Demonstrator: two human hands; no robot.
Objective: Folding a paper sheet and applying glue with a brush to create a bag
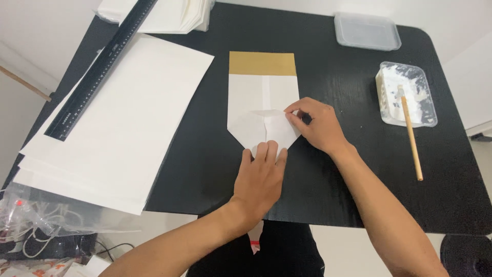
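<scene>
So the folded white paper bag (263, 105) with a gold band on top lies flat mid-worktop (333, 169). Left hand (260, 179) presses its pointed bottom fold, fingers flat, no grip on anything. Right hand (319, 125) pinches the flap's right edge in a narrow grip. Glue tray (407, 95) with stick sits right, paper stack (118, 123) and ruler (100, 69) left.

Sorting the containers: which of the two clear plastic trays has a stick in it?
The nearer tray, at the table's right edge, smeared with white paste, holds the wooden stick; the far tray holds none.
</scene>
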